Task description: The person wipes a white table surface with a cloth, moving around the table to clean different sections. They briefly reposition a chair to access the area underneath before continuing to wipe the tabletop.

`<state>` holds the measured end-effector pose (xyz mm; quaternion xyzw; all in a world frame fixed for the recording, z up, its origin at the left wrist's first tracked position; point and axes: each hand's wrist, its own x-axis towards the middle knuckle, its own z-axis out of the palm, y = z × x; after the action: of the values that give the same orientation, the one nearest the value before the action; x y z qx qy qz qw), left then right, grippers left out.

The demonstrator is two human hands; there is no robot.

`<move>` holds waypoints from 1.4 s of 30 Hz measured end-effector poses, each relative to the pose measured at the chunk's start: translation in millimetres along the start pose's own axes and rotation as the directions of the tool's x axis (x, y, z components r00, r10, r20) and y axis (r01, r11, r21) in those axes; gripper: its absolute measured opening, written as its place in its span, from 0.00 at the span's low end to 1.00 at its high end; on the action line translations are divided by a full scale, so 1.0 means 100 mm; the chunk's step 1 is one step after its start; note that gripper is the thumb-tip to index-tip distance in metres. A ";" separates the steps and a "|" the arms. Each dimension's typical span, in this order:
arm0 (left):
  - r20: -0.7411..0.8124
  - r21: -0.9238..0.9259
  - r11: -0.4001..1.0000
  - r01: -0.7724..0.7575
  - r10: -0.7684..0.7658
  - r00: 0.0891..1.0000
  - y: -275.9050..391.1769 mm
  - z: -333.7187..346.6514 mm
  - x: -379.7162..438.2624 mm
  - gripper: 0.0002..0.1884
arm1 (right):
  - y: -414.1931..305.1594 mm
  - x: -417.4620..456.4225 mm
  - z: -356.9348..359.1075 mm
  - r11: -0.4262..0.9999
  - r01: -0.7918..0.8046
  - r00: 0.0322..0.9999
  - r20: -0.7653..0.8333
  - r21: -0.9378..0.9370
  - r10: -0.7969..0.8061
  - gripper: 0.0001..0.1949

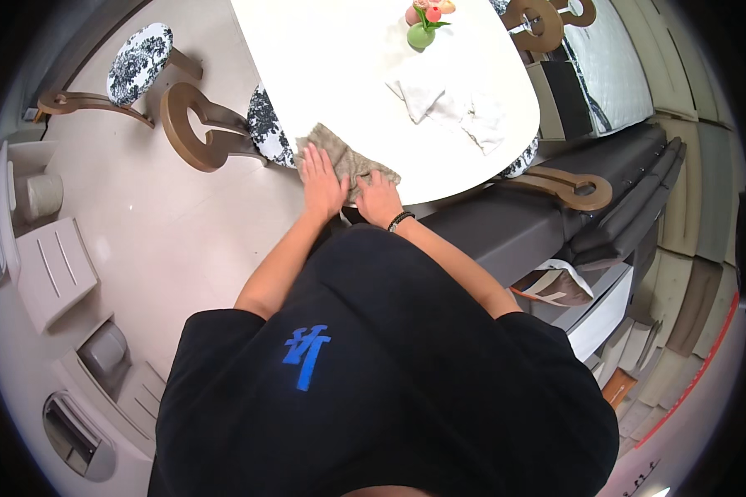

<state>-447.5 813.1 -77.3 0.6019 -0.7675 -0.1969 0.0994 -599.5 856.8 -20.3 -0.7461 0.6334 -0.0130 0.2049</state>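
Note:
Near the edge of a white tabletop (323, 68) lies a rumpled grey-brown cloth (332, 141). My left hand (322, 186) is laid flat on its left part, the fingers stretched forward and the thumb turned inward. On the cloth's right part rests my right hand (379, 200), with its fingers bent and a dark beaded bracelet at the wrist. Whether those bent fingers pinch the fabric cannot be made out. Farther right on the table is a crumpled white cloth (454, 112).
A green vase (421, 37) with flowers stands at the table's far side. Wooden chairs with patterned seats, such as one chair (193, 127) at left, surround the table. A dark upholstered sofa (503, 230) is close on the right. White cabinets (56, 270) line the left.

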 end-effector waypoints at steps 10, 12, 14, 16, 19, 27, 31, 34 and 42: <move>0.025 0.028 0.974 0.226 -0.227 0.974 -0.24 -0.29 1.34 0.43 | 0.27 0.10 -0.49 0.922 -0.258 0.966 0.048 0.289 0.255 0.14; -0.009 -0.045 0.978 0.202 -0.203 0.979 -0.22 -0.24 1.29 0.40 | 0.30 0.05 -0.48 0.884 -0.328 0.944 0.075 0.333 0.322 0.18; -0.054 -0.144 0.982 0.121 -0.130 0.990 -0.21 -0.20 1.10 0.37 | 0.31 -0.04 -0.38 0.847 -0.318 0.941 0.035 0.427 0.336 0.19; -0.183 -0.162 0.987 0.013 -0.043 0.982 -0.02 -0.33 0.82 0.29 | 0.31 -0.08 -0.32 0.829 -0.278 0.940 -0.042 0.485 0.339 0.20; -0.205 -0.565 0.806 -0.175 0.067 0.976 0.06 -0.44 0.39 0.15 | 0.25 -0.08 -0.23 0.880 -0.133 0.949 -0.199 0.457 0.246 0.19; 0.122 -0.749 0.620 0.234 -0.218 0.968 0.00 -0.51 -0.16 0.24 | -0.05 0.05 -0.28 0.829 -0.227 0.973 0.079 0.511 0.218 0.21; 0.025 -0.712 0.683 0.161 -0.204 0.979 -0.16 -0.61 0.02 0.25 | -0.10 0.03 -0.11 0.874 -0.195 0.975 -0.012 0.445 0.223 0.14; 0.152 -0.659 0.710 0.250 -0.200 0.968 -0.13 -0.77 0.08 0.17 | -0.11 0.03 -0.12 0.945 -0.054 0.994 -0.070 0.323 0.080 0.13; -0.171 -0.132 0.963 -0.234 0.211 0.962 -0.10 -0.50 0.39 0.24 | -0.07 0.10 0.05 0.991 0.099 0.995 0.024 -0.087 -0.098 0.30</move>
<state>-428.8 764.4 -40.3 0.5157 -0.8033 -0.1944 0.2256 -589.8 849.3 -25.2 -0.7849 0.5936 0.0120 0.1773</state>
